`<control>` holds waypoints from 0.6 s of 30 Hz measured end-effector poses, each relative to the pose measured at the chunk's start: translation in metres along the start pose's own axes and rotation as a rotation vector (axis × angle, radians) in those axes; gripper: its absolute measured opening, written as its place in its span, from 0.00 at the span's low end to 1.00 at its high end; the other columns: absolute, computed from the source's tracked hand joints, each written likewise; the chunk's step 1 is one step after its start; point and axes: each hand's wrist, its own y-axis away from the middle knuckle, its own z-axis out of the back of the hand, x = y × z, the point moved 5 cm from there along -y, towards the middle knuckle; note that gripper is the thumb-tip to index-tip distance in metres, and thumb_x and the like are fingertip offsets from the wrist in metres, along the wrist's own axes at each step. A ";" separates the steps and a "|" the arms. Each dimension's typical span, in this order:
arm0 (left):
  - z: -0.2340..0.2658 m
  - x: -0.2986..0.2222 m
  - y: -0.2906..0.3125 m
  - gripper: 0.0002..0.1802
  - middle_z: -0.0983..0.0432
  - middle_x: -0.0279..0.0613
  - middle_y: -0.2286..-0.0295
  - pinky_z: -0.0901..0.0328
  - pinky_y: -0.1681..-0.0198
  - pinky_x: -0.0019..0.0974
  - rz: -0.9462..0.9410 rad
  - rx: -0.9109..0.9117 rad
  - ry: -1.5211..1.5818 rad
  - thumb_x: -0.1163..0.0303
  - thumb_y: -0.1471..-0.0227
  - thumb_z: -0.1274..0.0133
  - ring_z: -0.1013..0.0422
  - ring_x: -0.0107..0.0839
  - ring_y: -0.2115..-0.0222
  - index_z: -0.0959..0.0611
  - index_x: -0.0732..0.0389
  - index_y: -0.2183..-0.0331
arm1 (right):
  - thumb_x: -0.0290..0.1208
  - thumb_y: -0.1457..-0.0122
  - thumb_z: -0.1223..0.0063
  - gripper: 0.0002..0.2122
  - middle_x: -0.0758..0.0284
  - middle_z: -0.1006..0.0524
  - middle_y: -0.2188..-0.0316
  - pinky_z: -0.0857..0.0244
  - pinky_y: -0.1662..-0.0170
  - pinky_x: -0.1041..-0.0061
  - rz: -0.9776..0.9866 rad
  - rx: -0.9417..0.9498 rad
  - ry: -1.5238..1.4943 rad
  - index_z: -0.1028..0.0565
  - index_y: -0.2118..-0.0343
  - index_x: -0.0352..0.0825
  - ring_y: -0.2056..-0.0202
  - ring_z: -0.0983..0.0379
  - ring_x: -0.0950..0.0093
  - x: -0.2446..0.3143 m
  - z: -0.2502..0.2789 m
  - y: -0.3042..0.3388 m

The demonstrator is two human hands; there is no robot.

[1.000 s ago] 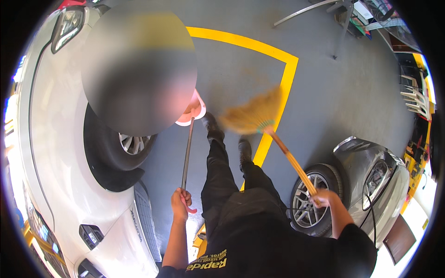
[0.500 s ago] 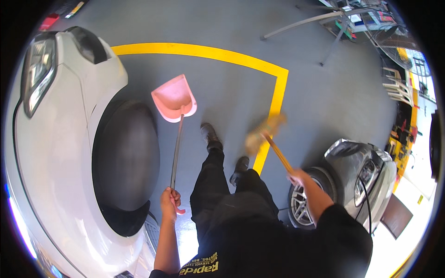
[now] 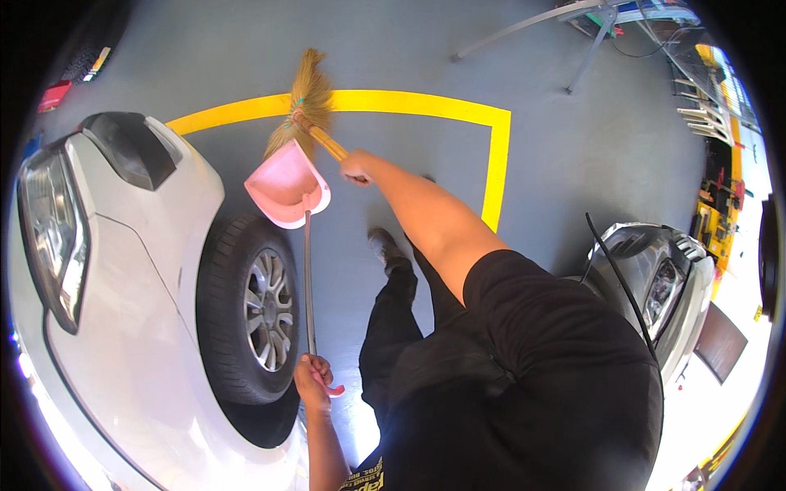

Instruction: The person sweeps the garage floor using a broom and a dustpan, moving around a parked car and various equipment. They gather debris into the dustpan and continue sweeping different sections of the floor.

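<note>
My left hand [image 3: 314, 380] is closed round the pink hooked end of a long-handled dustpan, beside the wheel of a white car. The pink dustpan [image 3: 282, 186] has its scoop at the far end of a grey pole, low over the floor. With my right arm stretched forward, my right hand [image 3: 358, 167] grips the yellow handle of a straw broom [image 3: 313, 86]. The broom's bristles spread across the yellow floor line and reach down behind the dustpan's far edge. Whether bristles and dustpan touch I cannot tell.
The white car [image 3: 123, 286] fills the left, its front wheel [image 3: 266, 311] close to the dustpan pole. A grey car [image 3: 655, 286] stands at the right. A yellow line [image 3: 409, 101] crosses the grey floor. Metal stand legs [image 3: 524, 31] and stacked white chairs [image 3: 704, 114] are at the far right.
My right hand has swung the broom from the right side forward and left to the dustpan. The dustpan stays in my left hand, and the white car's wheel shows more fully.
</note>
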 end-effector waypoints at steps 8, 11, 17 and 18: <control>-0.061 -0.058 -0.029 0.19 0.40 0.32 0.82 0.51 0.82 0.29 0.015 -0.068 0.098 0.54 0.38 0.56 0.44 0.23 0.82 0.33 0.55 0.77 | 0.28 0.51 0.43 0.08 0.67 0.33 0.89 0.46 0.83 0.70 0.136 0.054 0.179 0.28 0.83 0.37 0.88 0.39 0.76 0.094 0.147 0.052; -0.087 -0.081 -0.056 0.20 0.40 0.33 0.82 0.50 0.82 0.29 0.034 -0.107 0.143 0.54 0.38 0.56 0.44 0.23 0.82 0.33 0.55 0.77 | 0.33 0.54 0.44 0.09 0.70 0.35 0.91 0.47 0.81 0.72 0.164 0.009 0.367 0.28 0.85 0.36 0.87 0.39 0.77 0.093 0.258 0.134; -0.137 -0.137 -0.102 0.20 0.39 0.33 0.82 0.48 0.82 0.29 -0.002 -0.109 0.083 0.52 0.38 0.55 0.43 0.24 0.83 0.32 0.55 0.76 | 0.26 0.56 0.40 0.06 0.69 0.30 0.87 0.44 0.84 0.73 0.060 -0.254 0.465 0.26 0.77 0.32 0.88 0.36 0.78 0.104 0.431 0.302; -0.142 -0.147 -0.112 0.20 0.38 0.33 0.82 0.48 0.82 0.29 -0.008 -0.108 0.063 0.52 0.38 0.56 0.43 0.24 0.84 0.32 0.55 0.77 | 0.25 0.55 0.41 0.05 0.69 0.30 0.87 0.44 0.85 0.74 -0.004 -0.301 0.551 0.27 0.76 0.34 0.89 0.35 0.79 0.109 0.450 0.315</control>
